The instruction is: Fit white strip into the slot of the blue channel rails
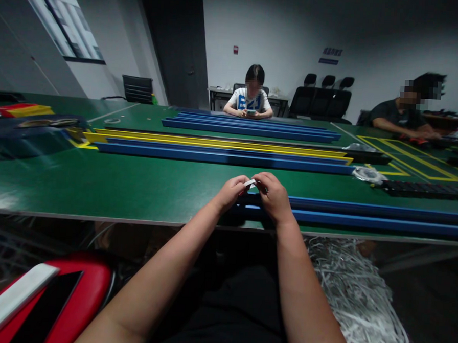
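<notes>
Between my two hands is a small white piece (250, 183), too small to name more exactly. My left hand (231, 191) pinches its left end between thumb and fingers. At the other end, the curled fingers of my right hand (274, 194) close on the same piece. Both hands are above the front part of the green table (166, 188). Long blue channel-shaped rails (364, 218) lie just beneath and to the right of my right hand; my hands partly hide their left ends.
Farther back lie a blue rail (214, 156), a yellow rail (138, 137) and more blue rails (246, 130). A clear-wrapped coil (369, 175) sits right. Two people sit beyond. A red stool (88, 282) stands lower left; white strips (360, 296) are heaped below the table.
</notes>
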`<state>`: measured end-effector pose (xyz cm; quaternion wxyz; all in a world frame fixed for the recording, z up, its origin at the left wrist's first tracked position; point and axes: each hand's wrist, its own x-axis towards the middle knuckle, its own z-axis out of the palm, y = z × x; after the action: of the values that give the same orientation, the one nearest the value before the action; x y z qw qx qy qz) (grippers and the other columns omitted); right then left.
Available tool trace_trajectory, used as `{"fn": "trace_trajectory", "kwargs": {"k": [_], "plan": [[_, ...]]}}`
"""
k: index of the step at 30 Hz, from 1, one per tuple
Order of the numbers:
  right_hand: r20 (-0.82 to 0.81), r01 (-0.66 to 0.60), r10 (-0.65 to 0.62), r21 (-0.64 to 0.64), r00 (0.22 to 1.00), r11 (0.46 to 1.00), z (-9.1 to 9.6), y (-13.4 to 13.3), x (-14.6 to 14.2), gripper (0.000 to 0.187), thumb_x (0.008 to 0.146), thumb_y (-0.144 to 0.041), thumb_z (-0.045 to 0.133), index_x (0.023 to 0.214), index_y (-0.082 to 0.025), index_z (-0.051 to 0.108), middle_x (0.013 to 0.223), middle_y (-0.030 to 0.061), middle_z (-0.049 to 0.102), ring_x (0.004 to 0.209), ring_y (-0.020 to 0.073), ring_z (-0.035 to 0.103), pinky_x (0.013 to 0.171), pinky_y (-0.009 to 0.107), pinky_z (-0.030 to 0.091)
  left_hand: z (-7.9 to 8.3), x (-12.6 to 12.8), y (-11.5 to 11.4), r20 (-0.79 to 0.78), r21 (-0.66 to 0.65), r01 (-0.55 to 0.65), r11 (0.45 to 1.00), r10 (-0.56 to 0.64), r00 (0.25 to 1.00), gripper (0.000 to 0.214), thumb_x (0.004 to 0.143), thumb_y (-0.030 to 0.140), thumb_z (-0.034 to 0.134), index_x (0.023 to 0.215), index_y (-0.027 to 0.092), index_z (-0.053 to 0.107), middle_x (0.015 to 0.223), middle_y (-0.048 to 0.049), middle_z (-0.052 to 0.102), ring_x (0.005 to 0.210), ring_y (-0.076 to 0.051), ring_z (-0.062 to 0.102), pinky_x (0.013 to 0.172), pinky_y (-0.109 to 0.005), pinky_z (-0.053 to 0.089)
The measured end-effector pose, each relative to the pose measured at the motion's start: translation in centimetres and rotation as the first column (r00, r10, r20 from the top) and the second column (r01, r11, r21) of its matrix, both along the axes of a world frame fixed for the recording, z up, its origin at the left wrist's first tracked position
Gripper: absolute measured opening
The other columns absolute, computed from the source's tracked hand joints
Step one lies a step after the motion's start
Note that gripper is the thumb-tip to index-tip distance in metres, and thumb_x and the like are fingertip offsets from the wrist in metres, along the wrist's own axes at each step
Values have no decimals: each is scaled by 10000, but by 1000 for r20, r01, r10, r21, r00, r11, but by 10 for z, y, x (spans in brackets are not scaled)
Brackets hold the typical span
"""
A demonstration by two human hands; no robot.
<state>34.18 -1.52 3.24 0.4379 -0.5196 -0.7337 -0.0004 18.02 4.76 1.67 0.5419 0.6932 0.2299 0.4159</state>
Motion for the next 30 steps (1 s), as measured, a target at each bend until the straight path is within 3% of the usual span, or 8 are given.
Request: {"fn": "trace_trajectory", "kwargs": {"k": [6,11,19,30], "plan": [[1,3,-3,-5,1000,1000,0,1,0,262,926,-250,476,1120,-269,651,1112,59,643,990,199,602,895,329,480,-2,0,2,-8,-1,5,1000,-5,1000,107,705,257,430,674,181,499,620,18,464,599,-129,391,554,-259,304],[3,-6,6,-13,1000,1000,2,0,-1,251,932,-268,473,1107,-269,654,1093,59,646,984,197,601,886,318,477,-4,1,3,21,-22,12,1000,-12,1000,122,744,278,454,676,181,485,585,39,415,564,-116,344,541,-255,276],[-1,-18,18,-8,1000,1000,0,1,1,241,927,-264,485,1096,-263,658,1084,56,649,972,190,603,871,313,477,0,-1,2,7,43,26,999,-27,1000,116,729,259,433,648,182,463,605,32,417,596,-122,358,571,-263,289],[-70,-60,60,2,996,998,3,3,4,277,954,-421,460,1024,-244,662,1016,67,661,971,203,599,865,336,480,1,-2,3,10,-33,49,998,-49,999,170,763,304,464,711,171,556,638,16,480,619,-128,410,603,-263,342]]}}
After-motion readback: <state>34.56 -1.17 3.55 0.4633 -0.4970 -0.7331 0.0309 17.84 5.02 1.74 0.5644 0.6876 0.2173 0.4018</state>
